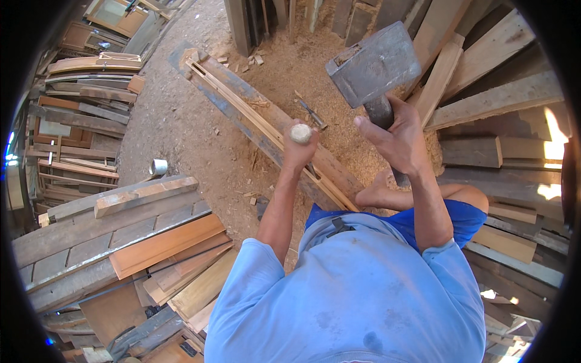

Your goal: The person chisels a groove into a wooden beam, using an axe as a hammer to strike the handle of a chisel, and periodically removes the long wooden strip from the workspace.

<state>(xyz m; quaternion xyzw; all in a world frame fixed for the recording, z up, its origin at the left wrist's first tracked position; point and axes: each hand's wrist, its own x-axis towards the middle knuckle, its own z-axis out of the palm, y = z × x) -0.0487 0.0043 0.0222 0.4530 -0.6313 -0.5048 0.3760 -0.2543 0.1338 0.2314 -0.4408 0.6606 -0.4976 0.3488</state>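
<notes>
My left hand (298, 149) is wrapped round a chisel, whose pale round handle end (301, 132) points up. Its blade is mostly hidden beneath the fist, over a long grooved strip of light wood (242, 111). That strip lies along a thick worn plank (336, 165) on the ground. In my right hand (400, 136) is the dark handle of a large wooden mallet. The blocky grey mallet head (375, 65) is raised to the right of the chisel, apart from it. Another chisel (312, 115) lies beside the plank.
Sawdust and wood chips cover the ground (206, 139) round the plank. Stacked boards stand to my right (502, 100) and lower left (166, 245). A small metal can (158, 167) sits near the left boards. My bare foot (375, 192) is close to the plank's near end.
</notes>
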